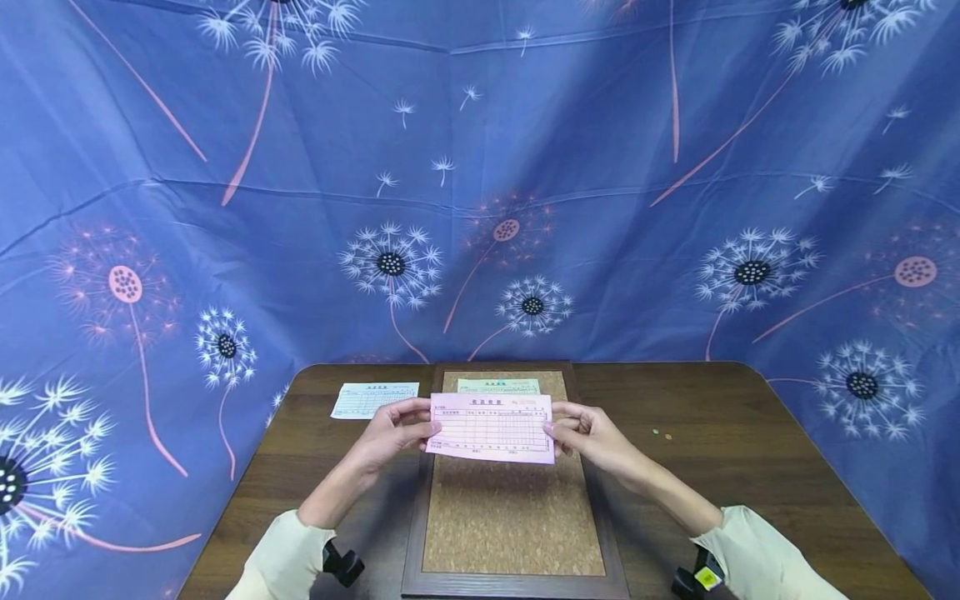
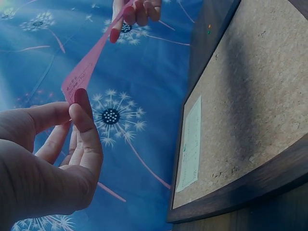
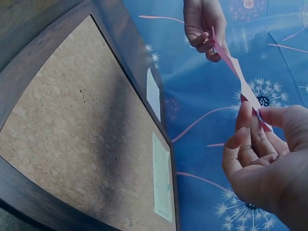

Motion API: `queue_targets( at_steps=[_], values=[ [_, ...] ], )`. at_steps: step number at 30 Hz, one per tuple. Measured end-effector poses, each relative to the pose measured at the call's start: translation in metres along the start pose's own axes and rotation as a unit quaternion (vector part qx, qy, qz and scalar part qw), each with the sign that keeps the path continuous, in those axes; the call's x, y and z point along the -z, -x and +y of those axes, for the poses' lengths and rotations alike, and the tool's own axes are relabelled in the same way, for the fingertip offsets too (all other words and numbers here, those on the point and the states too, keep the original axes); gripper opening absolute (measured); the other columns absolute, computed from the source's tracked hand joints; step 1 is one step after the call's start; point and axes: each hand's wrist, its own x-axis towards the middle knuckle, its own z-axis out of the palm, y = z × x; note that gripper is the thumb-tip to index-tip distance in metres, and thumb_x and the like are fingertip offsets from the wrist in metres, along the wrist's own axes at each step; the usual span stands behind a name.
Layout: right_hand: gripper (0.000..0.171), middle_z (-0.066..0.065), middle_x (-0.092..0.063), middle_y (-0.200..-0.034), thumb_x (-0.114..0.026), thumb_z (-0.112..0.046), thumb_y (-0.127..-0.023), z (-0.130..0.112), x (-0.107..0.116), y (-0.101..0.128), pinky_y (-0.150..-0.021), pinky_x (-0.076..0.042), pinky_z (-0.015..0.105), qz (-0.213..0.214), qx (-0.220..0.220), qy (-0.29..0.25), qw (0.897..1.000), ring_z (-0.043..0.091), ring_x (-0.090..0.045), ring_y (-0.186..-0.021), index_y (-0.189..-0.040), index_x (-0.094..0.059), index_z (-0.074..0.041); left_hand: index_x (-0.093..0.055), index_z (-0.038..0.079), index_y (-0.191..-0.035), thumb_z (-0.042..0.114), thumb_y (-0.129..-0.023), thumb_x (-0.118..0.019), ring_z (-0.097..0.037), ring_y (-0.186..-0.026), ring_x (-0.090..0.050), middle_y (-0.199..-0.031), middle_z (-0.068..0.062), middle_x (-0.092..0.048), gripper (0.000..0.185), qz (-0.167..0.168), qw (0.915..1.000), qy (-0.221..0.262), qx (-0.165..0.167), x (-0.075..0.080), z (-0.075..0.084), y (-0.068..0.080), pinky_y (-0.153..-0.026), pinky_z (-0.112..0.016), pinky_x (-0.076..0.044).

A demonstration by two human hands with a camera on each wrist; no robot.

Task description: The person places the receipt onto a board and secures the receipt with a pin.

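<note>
Both hands hold up a pink printed receipt slip [image 1: 491, 429] by its two short ends, above a framed cork board [image 1: 517, 525]. The left hand [image 1: 396, 433] pinches its left end between thumb and fingers; the left wrist view shows that pinch on the slip's edge [image 2: 82, 77]. At the other end, the right hand [image 1: 588, 433] pinches with thumb and fingers, seen closely in the right wrist view. A pale green slip [image 1: 498, 386] lies at the board's far end, partly hidden behind the pink one.
A white-blue printed slip [image 1: 371, 400] lies on the dark wooden table [image 1: 720, 467] left of the board. Two tiny green and orange bits [image 1: 662, 433] sit on the table to the right. Blue dandelion-print cloth [image 1: 615, 275] hangs behind the table and at its sides.
</note>
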Motion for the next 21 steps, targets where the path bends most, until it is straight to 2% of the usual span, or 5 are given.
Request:
queue_targets(
  at_steps=[11,21],
  values=[
    [0.045,-0.004,-0.078,-0.095,-0.064,-0.018,-0.1,0.016,0.006,-0.001,-0.067,-0.049,0.019,0.018,-0.017,-0.011,1.0,0.003,-0.064,-0.076,-0.134,-0.055,0.01,-0.056,-0.011,-0.134,0.005,-0.094,-0.068,-0.008,-0.079,-0.067,-0.095,0.005,-0.076,0.045,-0.049,0.9988,-0.003,0.007,-0.003,-0.015,-0.003,-0.069,-0.022,-0.053],
    [0.044,-0.007,-0.073,-0.079,-0.064,-0.014,-0.1,0.037,0.004,-0.004,-0.062,-0.046,0.02,0.004,-0.03,0.009,1.0,0.005,-0.06,-0.069,-0.131,-0.055,0.015,-0.058,-0.012,-0.13,0.0,-0.089,-0.069,-0.006,-0.072,-0.065,-0.085,0.006,-0.073,0.044,-0.035,0.9989,-0.019,0.023,-0.006,-0.038,-0.013,-0.068,-0.023,-0.055]
  ],
)
